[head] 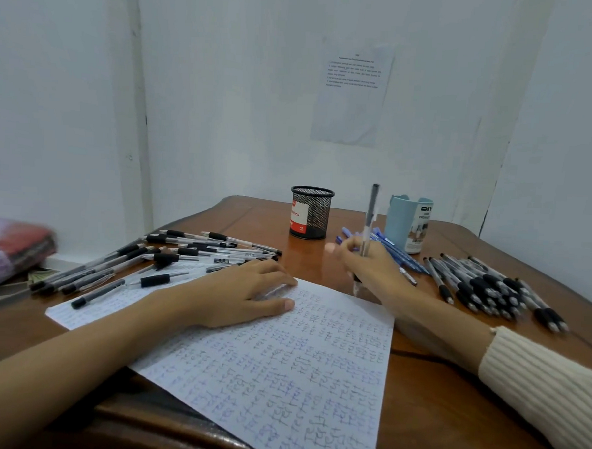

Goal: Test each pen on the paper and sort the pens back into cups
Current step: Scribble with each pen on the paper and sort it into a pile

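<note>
Right hand grasps a clear-barrelled pen with a black top. Its fingers are clenched round the lower barrel. The pen is near upright, tip down, just off the far right corner of the white sheet of paper. Can't tell if the tip touches anything, as the hand is blurred. Left hand lies flat on the paper, fingers released and straight, pinning the sheet.

Step in hand, as I read it: testing this pen. To do it well:
- press the left palm down so the sheet doesn't slide on the brown wooden table
- bring the tip to a free gap; the sheet is nearly full and the far right edge looks freest
- make one short, light stroke, check the ink line, then sort the pen

Black wire-mesh cup and pale blue plastic cup stand at the table's far side, apart from the paper. No pens show above either rim. Black-grip pens lie heaped on the left, and a second heap lies on the right. Blue pens lie just beside the blue cup.

Writing:
- paper: rows of "test" in blue and black ink
- mesh cup: red-and-white label reads "Pens" and "40"
- blue cup: shows "DIY", with "ORGANI…" partly visible below
- printed notice on the wall: too small to read
</note>
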Motion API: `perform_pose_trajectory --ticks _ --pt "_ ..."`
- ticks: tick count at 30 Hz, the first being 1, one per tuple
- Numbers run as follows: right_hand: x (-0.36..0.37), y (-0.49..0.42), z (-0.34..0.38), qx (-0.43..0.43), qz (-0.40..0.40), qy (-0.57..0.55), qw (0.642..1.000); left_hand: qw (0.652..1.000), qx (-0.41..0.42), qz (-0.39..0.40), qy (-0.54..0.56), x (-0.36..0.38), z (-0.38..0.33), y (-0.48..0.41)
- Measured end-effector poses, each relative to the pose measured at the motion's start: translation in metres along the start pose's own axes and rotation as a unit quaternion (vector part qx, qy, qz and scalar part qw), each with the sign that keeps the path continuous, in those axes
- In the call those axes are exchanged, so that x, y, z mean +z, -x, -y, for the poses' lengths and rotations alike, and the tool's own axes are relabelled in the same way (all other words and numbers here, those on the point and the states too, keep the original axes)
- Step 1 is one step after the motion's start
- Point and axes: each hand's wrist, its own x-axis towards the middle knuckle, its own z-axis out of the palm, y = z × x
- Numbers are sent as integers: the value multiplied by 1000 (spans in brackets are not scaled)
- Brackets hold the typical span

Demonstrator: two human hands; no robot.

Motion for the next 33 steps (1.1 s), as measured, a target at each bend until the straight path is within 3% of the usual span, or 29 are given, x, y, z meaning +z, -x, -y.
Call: perform_pose_trajectory --ticks 3,7,23,30,33 --pt "-7 5 0 27 25 11 999 1000 1 1 1 0 0 0" --pt "-8 11 0 -39 42 11 998 1000 1 1 2 0 0 1" --pt "7 15 3 -128 61 164 976 1000 -5 5 -2 -1 -2 0" --pt "4 14 1 -98 80 198 972 1000 -2 3 -1 -1 -2 1" --pt "-10 5 -1 -70 36 265 961 1000 6 -6 6 0 1 1"
